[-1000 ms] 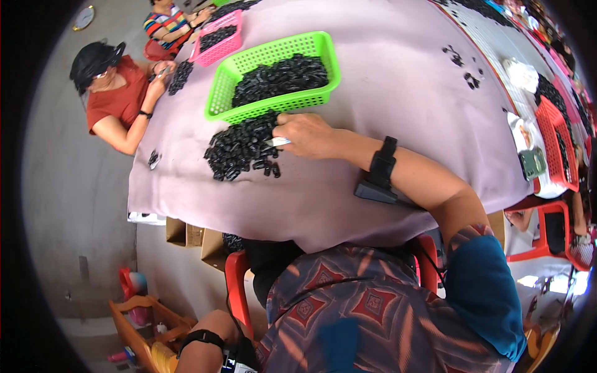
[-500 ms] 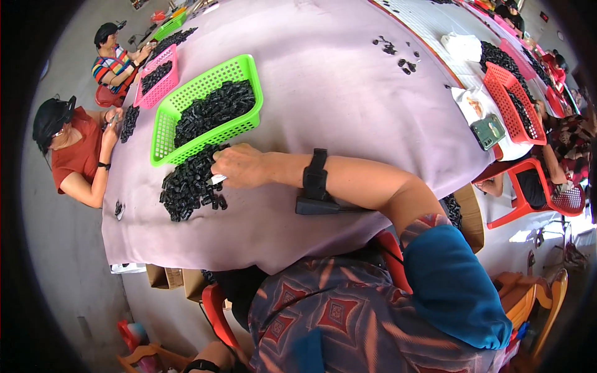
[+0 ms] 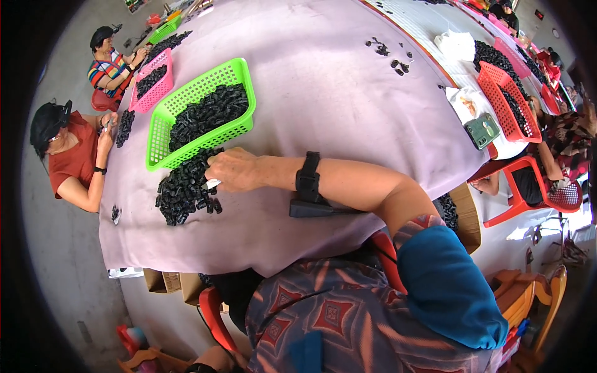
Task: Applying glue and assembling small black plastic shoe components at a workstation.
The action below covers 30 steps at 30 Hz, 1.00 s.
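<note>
My right hand (image 3: pixel 233 170) is closed, fingers curled down at the right edge of a heap of small black plastic parts (image 3: pixel 177 194). A small white piece (image 3: pixel 212 184) pokes out beneath its fingers; the rest is hidden in the grip, so I cannot make out its kind. Just beyond the heap stands a green plastic basket (image 3: pixel 231 134), partly filled with more black parts (image 3: pixel 211 112). A black strap (image 3: pixel 308 174) circles my right wrist, with a dark flat block (image 3: pixel 311 209) under it. My left hand is out of view; only part of the left arm shows at the lower edge.
A pinkish cloth (image 3: pixel 323 93) covers the table. At left, two people work beside a pink basket (image 3: pixel 165 82) and small heaps. Loose parts (image 3: pixel 398 65) lie farther off. At right are a red basket (image 3: pixel 507 112), a green phone (image 3: pixel 482 130) and a red chair (image 3: pixel 513 205).
The whole view has shifted slightly. My right hand stays at the heap's right edge, still closed with the white piece showing. Nothing else has plainly changed.
</note>
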{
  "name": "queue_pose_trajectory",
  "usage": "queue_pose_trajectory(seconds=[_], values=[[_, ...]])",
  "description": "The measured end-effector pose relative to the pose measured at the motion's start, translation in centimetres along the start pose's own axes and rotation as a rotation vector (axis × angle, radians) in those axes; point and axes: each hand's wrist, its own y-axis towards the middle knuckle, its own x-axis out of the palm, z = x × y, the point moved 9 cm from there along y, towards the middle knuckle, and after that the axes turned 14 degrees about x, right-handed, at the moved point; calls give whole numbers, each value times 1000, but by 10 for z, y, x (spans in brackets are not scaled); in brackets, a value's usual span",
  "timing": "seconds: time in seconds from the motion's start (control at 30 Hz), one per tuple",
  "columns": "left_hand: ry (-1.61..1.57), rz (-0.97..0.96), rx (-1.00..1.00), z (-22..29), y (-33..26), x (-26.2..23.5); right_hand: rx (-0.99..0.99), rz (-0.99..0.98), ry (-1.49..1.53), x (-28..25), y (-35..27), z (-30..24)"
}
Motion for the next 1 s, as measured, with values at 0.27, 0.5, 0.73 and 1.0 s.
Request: queue_pose_trajectory(seconds=[0.27,0.5,0.73,1.0], values=[[-86,89,209,36,18,-10,-15,-20,-13,1,-1,-1],[-161,143,403,72,40,-22,55,-107,123,5,1,4],[-236,199,594,109,59,-35,16,-81,61,1,-2,-2],[-335,281,784,148,72,-50,-9,57,137,-18,-4,-10]])
